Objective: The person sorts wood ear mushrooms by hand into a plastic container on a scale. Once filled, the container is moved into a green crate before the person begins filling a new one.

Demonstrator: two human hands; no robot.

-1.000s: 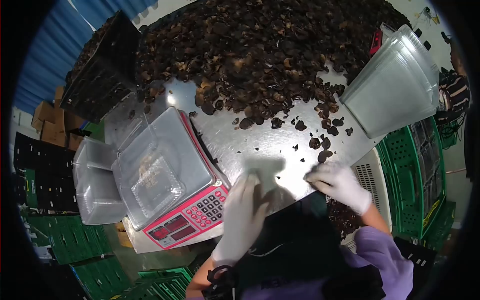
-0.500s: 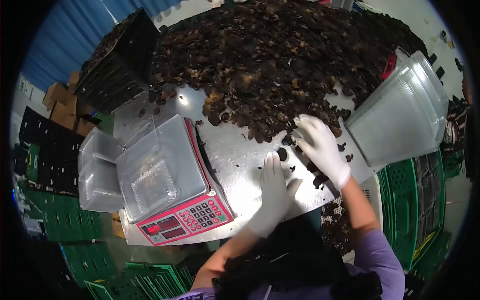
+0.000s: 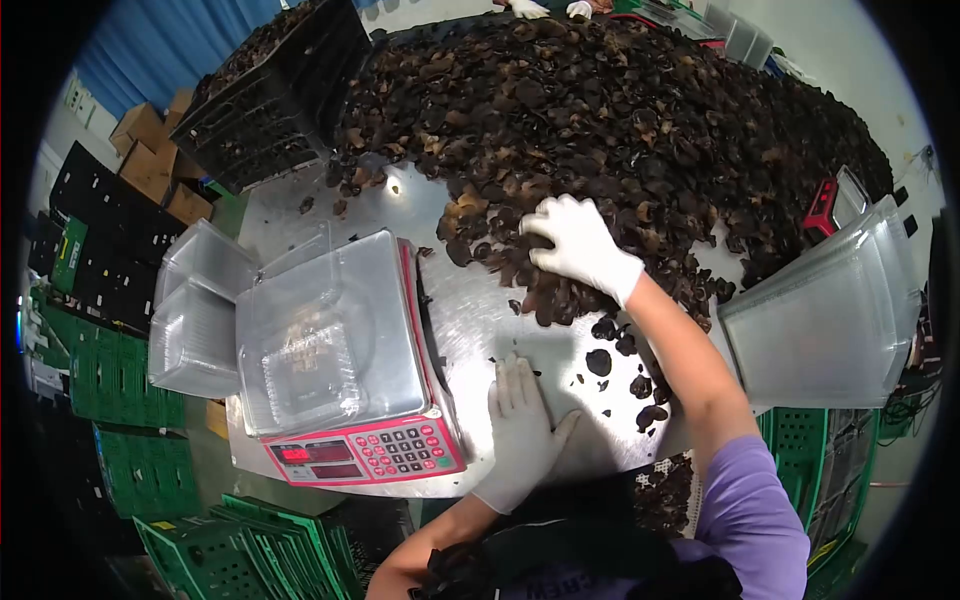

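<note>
My left hand (image 3: 518, 430), in a white glove, lies flat on the metal table with its fingers stretched forward and the thumb apart. It holds nothing. My right hand (image 3: 580, 245), gloved likewise, is at the near edge of a large heap of dark wood ear mushrooms (image 3: 600, 130). Its fingers curl over a few of them, with dark mushroom showing between thumb and fingers. Under the right forearm, several loose mushroom pieces (image 3: 598, 362) lie scattered. Left of my left hand stands a red-rimmed digital scale (image 3: 405, 450) bearing a clear plastic tray (image 3: 310, 375).
Stacked clear containers (image 3: 190, 340) flank the scale. Taller nested clear containers (image 3: 830, 310) lean at the right table edge. A black crate (image 3: 280, 95) of mushrooms stands back left. Green crates (image 3: 230, 555) are below. Another person's gloved hands (image 3: 528, 9) show beyond the heap.
My right hand has moved from the loose pieces forward and left onto the heap. My left hand has drawn back toward me, away from a round piece. The view has shifted slightly.
</note>
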